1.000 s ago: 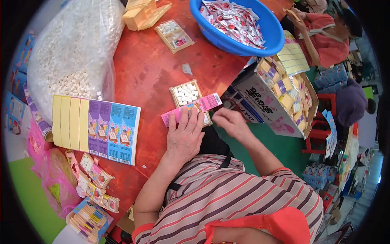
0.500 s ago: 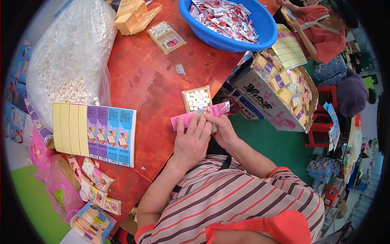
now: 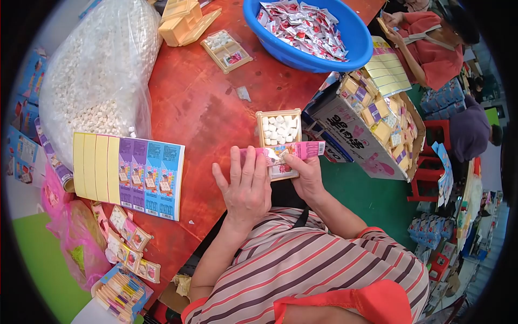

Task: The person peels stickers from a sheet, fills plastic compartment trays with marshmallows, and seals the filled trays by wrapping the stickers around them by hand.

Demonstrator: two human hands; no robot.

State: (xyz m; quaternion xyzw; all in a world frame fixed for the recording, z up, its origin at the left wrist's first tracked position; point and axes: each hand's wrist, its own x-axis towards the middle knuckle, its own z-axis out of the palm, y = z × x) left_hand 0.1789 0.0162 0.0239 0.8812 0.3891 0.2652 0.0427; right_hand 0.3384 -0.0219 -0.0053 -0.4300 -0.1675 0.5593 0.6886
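A small tray (image 3: pixel 261 125) with white marshmallow-like pieces (image 3: pixel 280 129) in its upper part is at the table's edge. A pink label strip (image 3: pixel 312 149) lies across its middle, and a red-and-white packet (image 3: pixel 281 169) shows in the lower part. My right hand (image 3: pixel 307 175) grips the tray from the right, its thumb pressing on the strip. My left hand (image 3: pixel 245 186) has its fingers stretched out and lies against the strip's left end. Its fingertips reach just past the strip. The underside of the tray is hidden.
A clear bag of white pieces (image 3: pixel 97 75) and a sheet of labels (image 3: pixel 154 178) lie left. Farther back are another tray (image 3: pixel 226 51) and a blue basin (image 3: pixel 310 65) of packets. A carton (image 3: pixel 372 146) of filled trays stands right. A person (image 3: pixel 431 48) sits beyond.
The tray has been raised toward me and looks larger, showing its lower part. My left fingers have straightened and spread along the strip. My right thumb now presses on the strip's middle.
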